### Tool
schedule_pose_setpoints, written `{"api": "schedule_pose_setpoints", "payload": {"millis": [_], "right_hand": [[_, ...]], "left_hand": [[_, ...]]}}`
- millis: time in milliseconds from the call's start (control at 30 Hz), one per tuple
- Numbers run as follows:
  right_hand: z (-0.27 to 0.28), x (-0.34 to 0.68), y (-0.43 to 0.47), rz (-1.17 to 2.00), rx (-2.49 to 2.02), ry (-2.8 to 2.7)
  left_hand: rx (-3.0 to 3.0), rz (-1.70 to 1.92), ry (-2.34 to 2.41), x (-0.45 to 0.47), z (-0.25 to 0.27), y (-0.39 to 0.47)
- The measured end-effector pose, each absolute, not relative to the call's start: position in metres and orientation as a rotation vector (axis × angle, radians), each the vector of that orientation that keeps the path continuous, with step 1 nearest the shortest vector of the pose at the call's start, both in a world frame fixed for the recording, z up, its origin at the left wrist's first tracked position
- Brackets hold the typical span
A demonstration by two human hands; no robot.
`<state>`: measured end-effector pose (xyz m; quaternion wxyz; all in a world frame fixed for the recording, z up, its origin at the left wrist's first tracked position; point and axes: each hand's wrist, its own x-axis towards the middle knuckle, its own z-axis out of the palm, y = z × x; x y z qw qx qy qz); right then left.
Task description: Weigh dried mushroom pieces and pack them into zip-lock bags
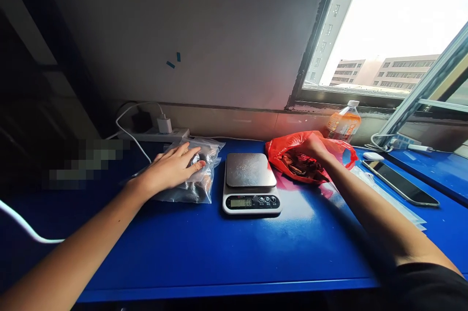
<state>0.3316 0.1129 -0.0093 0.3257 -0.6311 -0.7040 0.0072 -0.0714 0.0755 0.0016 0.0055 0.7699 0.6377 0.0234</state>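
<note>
My left hand (pixel 179 165) lies with fingers spread on clear plastic bags (pixel 199 189), whose contents are hard to make out. To its right stands a white kitchen scale (pixel 252 206) with a bare metal platform and a lit display that seems to read zero. Beyond the scale on the right is a red plastic bag (pixel 288 143), its mouth open, with dark brownish-red dried pieces (pixel 302 162) inside. My right hand (pixel 314 150) is at the bag's mouth, reaching in from above; its fingers are hidden, so their hold cannot be seen.
A bottle of orange drink (pixel 343 123) stands behind the red bag. At the right lie a phone (pixel 402 183), a small white case (pixel 373 156) and flat clear bags (pixel 398 204). A power strip with a charger (pixel 164 125) and white cable sits back left on the blue table (pixel 219 257).
</note>
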Motion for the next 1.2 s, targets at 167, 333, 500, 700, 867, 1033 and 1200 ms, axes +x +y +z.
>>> {"api": "schedule_pose_setpoints", "payload": {"millis": [167, 333, 500, 700, 867, 1033, 1200], "right_hand": [[-0.01, 0.348, 0.102, 0.057, -1.726, -1.76], [-0.008, 0.355, 0.072, 0.406, -1.583, -1.642], [-0.005, 0.343, 0.058, 0.718, -1.378, -1.435], [-0.011, 0.347, 0.061, 0.646, -1.403, -1.443], [-0.01, 0.349, 0.062, 0.672, -1.404, -1.48], [-0.013, 0.35, 0.066, 0.657, -1.441, -1.528], [-0.014, 0.351, 0.065, 0.665, -1.383, -1.535]], "left_hand": [[2.394, 0.004, 2.005, -0.069, 0.004, 0.074], [2.398, -0.033, 2.024, -0.068, 0.005, 0.076], [2.42, -0.014, 1.997, -0.071, 0.004, 0.078], [2.435, -0.04, 1.988, -0.073, 0.003, 0.078], [2.451, -0.031, 1.974, -0.076, 0.0, 0.081], [2.429, -0.028, 1.993, -0.072, 0.004, 0.077], [2.415, -0.084, 2.001, -0.065, 0.011, 0.072]]}}
